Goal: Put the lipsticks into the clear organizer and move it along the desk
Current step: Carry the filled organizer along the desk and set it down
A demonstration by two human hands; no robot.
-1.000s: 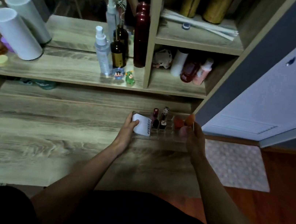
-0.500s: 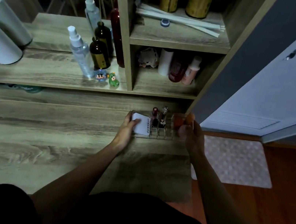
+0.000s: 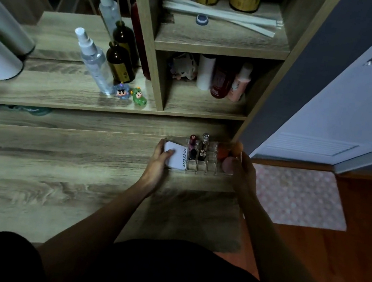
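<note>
Your left hand and right hand clasp the loaded clear organizer, lipsticks aboard; next, slide it steadily along the desk.

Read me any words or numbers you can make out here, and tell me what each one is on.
"4U2skin": on the white compact at the left end of the clear organizer.
"10": probably, on the cap of the dark red lipstick; small.
Labels on the red bottle, pink bottle and brown bottle: too blurred.
</note>
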